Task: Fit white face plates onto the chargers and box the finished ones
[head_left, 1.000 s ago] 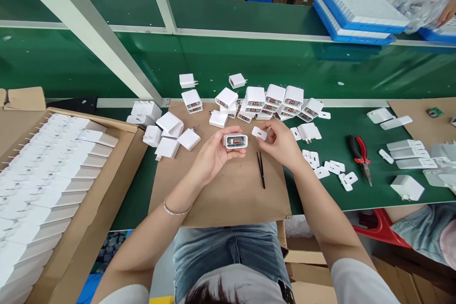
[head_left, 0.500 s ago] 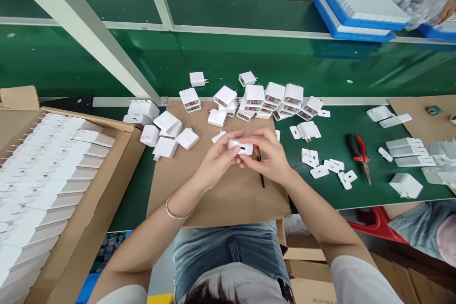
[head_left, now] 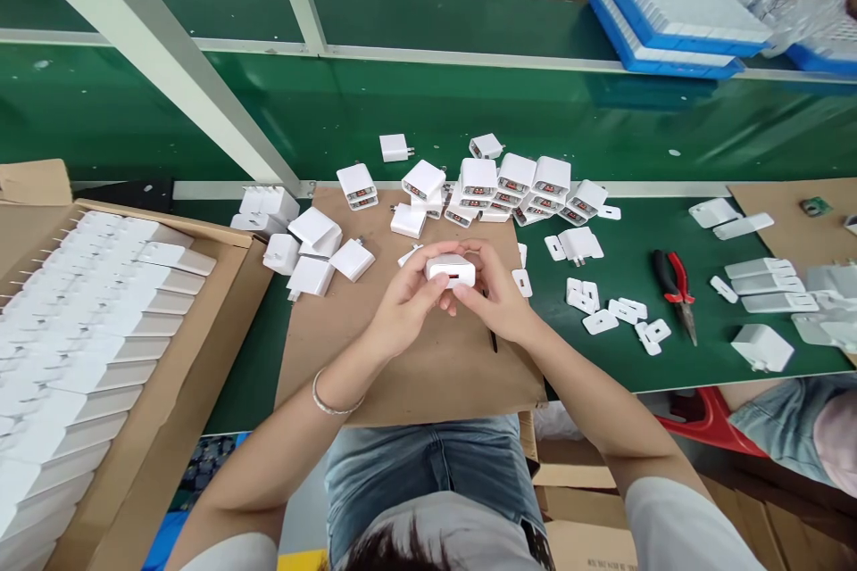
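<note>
A white plug charger (head_left: 453,270) is held between both hands over the brown cardboard mat (head_left: 415,375), with its dark slot facing me. My left hand (head_left: 407,299) is closed on the charger's left side, thumb near the slot. My right hand (head_left: 499,294) grips its right side, thumb at the front lower corner. Behind the hands stands a group of open-ended white charger housings (head_left: 514,174), circuitry showing inside. More white chargers (head_left: 314,241) lie to the left. Several white slotted end covers (head_left: 622,312) are scattered to the right on the green table.
A carton (head_left: 167,393) full of white chargers stands at the left. Red-and-black pliers (head_left: 683,299) lie at the right. A thin black tool (head_left: 494,339) rests on the mat. Blue trays (head_left: 669,58) sit on the shelf. Another person's leg (head_left: 777,415) shows at right.
The charger has tilted, so more of its top shows above the slotted end. My right hand has drawn in around it, uncovering an end cover on the table beside it.
</note>
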{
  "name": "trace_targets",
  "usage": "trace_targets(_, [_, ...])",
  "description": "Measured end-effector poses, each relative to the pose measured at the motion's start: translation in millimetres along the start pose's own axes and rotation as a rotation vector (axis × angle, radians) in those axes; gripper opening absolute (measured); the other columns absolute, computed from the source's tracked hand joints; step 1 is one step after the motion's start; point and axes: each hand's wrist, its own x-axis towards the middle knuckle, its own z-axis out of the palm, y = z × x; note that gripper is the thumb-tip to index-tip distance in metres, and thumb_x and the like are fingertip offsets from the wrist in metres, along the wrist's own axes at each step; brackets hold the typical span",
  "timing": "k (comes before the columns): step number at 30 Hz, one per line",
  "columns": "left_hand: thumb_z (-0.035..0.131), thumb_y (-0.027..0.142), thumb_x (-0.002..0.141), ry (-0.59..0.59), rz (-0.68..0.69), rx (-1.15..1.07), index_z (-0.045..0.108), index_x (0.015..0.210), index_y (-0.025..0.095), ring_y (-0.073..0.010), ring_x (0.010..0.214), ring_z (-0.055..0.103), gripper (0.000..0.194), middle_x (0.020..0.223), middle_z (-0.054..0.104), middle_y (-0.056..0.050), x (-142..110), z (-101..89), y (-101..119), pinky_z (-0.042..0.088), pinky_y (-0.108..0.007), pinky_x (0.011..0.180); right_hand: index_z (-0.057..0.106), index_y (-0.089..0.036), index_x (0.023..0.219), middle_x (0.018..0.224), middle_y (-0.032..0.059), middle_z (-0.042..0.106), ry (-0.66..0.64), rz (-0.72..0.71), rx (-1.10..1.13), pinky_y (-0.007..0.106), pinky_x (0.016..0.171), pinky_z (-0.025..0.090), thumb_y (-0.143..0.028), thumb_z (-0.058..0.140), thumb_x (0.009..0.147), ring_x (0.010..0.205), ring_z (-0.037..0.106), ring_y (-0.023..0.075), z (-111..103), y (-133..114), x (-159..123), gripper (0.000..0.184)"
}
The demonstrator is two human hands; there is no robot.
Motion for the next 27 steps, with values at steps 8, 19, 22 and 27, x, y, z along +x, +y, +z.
trace_targets(8, [0.067, 0.038, 0.096, -0.040, 0.049, 0.027, 0.061, 0.133, 0.027, -0.0090, 0.071, 0.055, 0.039, 0.129, 0.064, -0.009, 0, -1.5, -5, 0.055, -0.027, 0.066, 0.049, -0.027, 0.121, 0.105, 0.0046, 0.066, 0.020, 0.090, 0.187, 0.037, 0.067, 0.058, -0.059, 0.061, 0.096, 0.079, 0.067, 0.0195, 1, 2, 0, 0.042])
trace_targets(19, [0.073, 0.041, 0.092, -0.047, 0.249, 0.515, 0.052, 0.136, 0.026, -0.0215, 0.108, 0.061, 0.051, 0.134, 0.056, -0.012, -3, -10.1, 8, 0.054, -0.033, 0.088, 0.051, -0.025, 0.096, 0.082, -0.0026, 0.046, 0.167, -0.187, -0.155, 0.029, 0.063, 0.035, -0.049, 0.073, 0.088, 0.071, 0.041, 0.0145, -13, -4, -2, 0.033])
trace_targets(22, [0.074, 0.045, 0.091, -0.035, 0.289, 0.575, 0.056, 0.130, 0.024, -0.0180, 0.095, 0.059, 0.047, 0.117, 0.058, -0.008, -1, -15.9, 5, 0.051, -0.032, 0.083, 0.051, -0.025, 0.096, 0.081, -0.0024, 0.048, 0.176, -0.217, -0.202, 0.029, 0.062, 0.036, -0.046, 0.075, 0.086, 0.070, 0.042, 0.0147, -15, -5, -2, 0.033])
trace_targets(27, [0.076, 0.045, 0.088, 0.062, 0.336, 0.694, 0.062, 0.124, 0.024, -0.0151, 0.079, 0.049, 0.043, 0.096, 0.055, -0.003, 0, -19.0, 6, 0.044, -0.031, 0.077, 0.050, -0.027, 0.112, 0.100, 0.0032, 0.061, 0.107, -0.193, -0.103, 0.034, 0.073, 0.049, -0.048, 0.073, 0.089, 0.086, 0.059, 0.0195, -13, -7, 0, 0.039])
